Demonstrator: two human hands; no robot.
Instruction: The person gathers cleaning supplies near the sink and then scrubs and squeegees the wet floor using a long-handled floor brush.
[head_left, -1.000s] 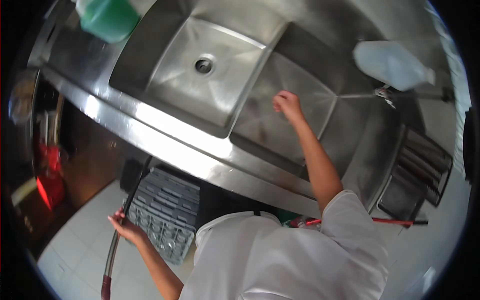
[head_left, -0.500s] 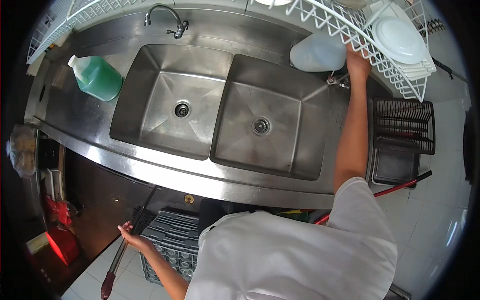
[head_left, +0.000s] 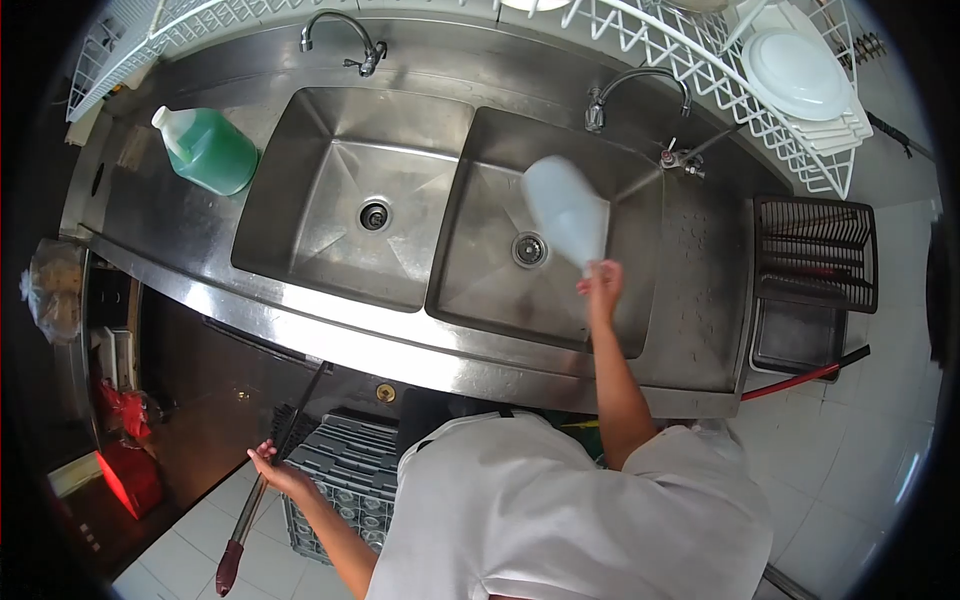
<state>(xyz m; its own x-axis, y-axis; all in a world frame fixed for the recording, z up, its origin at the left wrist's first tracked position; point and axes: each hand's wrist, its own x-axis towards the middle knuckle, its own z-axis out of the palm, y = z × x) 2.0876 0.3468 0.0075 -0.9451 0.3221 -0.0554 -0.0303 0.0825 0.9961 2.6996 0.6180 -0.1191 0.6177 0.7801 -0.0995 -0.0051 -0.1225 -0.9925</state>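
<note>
My right hand (head_left: 603,285) grips the narrow end of a translucent whitish jug (head_left: 566,212), slightly blurred, above the right sink basin (head_left: 480,285). The jug's wide end points up and left, over the basin near its drain (head_left: 528,250). Lower left, my left hand (head_left: 272,466) is beside a long pole (head_left: 248,515) with a dark red end; its fingers are partly spread and the pole passes behind them. A jug of green liquid (head_left: 212,150) lies tilted on the counter left of the left basin (head_left: 300,235).
Two faucets (head_left: 372,58) (head_left: 595,110) stand behind the basins. A white wire rack (head_left: 690,70) with white dishes (head_left: 795,75) hangs upper right. A dark dish rack (head_left: 815,245) sits at the right. Grey crates (head_left: 345,460) and a red bin (head_left: 130,480) are below the counter.
My right hand has come from the back right corner toward me with the whitish jug, now over the right basin. The right faucet has come into view. My left hand has hardly moved.
</note>
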